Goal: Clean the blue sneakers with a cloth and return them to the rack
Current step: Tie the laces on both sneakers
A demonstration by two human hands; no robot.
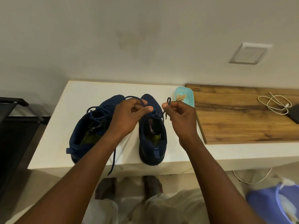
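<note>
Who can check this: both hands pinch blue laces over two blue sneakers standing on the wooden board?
No: in the head view the blue sneakers stand on the white counter, not the wooden board. The left hand and right hand do pinch blue laces.

White surface [84, 97] against the wall. Two blue sneakers sit on it side by side, toes to the wall. Left sneaker [80, 131] is angled, with one lace [113, 160] hanging over the front edge. Right sneaker [155, 143] is straight, heel at the front edge. Light-blue dish [188, 94] at the back, just beside the wooden board [234, 120] on the right part. On the board: coiled white cable [275, 102] and a dark flat device [294, 113].
</note>
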